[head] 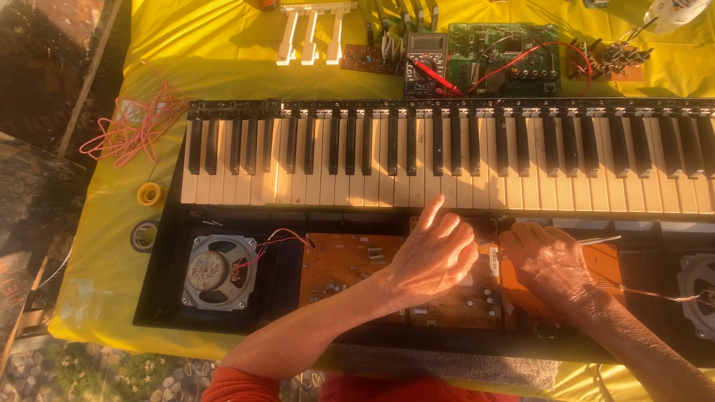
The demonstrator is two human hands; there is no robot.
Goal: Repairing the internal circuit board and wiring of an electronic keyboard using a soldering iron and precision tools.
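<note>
Both hands — left hand (436, 257), right hand (547, 260) — rest on the orange circuit board (342, 264).

A bright yellow cloth (112, 246) covers the table, creased along its edges and washed in warm, low orange sunlight. At the left stands a dark reflective panel (45, 82), and below the table edge shows a pebbled floor (97, 376) with small plants
</note>
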